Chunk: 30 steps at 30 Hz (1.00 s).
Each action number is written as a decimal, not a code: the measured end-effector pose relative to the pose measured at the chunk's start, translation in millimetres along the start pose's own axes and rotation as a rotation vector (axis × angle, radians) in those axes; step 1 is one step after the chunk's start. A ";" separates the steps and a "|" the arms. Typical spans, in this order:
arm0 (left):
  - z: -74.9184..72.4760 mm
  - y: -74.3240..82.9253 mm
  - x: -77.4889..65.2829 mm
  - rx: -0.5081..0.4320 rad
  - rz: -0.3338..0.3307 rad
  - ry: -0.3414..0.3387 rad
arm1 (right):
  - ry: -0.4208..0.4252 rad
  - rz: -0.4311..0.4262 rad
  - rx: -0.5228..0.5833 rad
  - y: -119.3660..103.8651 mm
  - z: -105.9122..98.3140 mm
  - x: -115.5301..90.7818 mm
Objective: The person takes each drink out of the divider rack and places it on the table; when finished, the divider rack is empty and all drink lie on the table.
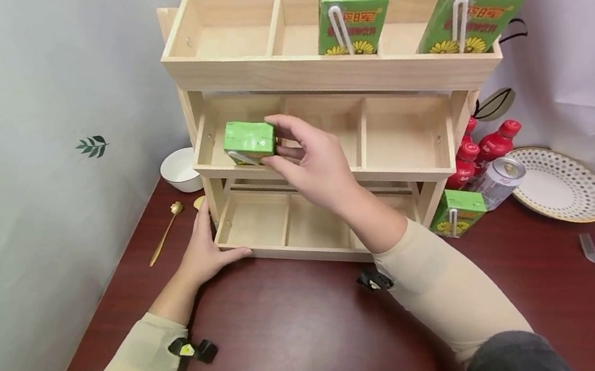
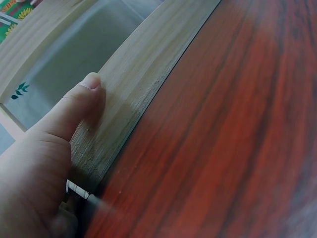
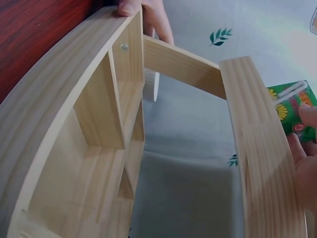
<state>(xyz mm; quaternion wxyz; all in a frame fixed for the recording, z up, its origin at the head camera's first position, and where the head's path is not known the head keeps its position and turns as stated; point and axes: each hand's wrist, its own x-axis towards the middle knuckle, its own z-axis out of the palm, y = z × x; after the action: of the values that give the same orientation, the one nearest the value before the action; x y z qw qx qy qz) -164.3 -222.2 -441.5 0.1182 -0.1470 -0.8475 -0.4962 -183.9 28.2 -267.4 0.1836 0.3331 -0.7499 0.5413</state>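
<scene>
Right hand [image 1: 317, 161] pinching the juice box [image 1: 249, 137] at the left compartment [image 1: 243, 108] of the middle shelf [image 1: 396, 174], seated or not I can't tell | left hand [image 1: 201, 253] spread against the bottom shelf [image 1: 306, 254] | placing, I'd say; next calls for squaring up, then releasing

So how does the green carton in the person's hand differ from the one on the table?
The held carton is in the right hand's grip; the table carton stands untouched. The held carton is at the middle tier of the wooden rack, the table carton beside the rack's right end. Both are green, with a white straw and yellow flowers.
</scene>
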 end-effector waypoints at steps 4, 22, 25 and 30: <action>-0.5 -1.0 1.8 0.001 0.011 0.002 | 0.020 0.000 0.023 -1.0 -0.8 -0.4; -1.6 -2.0 -2.2 0.003 -0.010 0.004 | 0.084 -0.076 0.378 9.6 -5.4 -5.1; -1.6 -2.1 -2.3 -0.002 -0.010 0.004 | 0.092 -0.089 0.421 7.3 -9.4 -7.2; -1.5 -0.5 -0.8 -0.007 -0.003 0.001 | 0.097 -0.114 0.447 3.7 -20.5 -8.9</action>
<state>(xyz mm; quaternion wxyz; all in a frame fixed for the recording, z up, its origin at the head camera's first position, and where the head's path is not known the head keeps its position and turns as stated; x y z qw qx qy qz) -163.6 -223.9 -441.5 0.1175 -0.1459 -0.8457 -0.4997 -181.9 50.8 -268.5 0.1713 0.3810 -0.5815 0.6981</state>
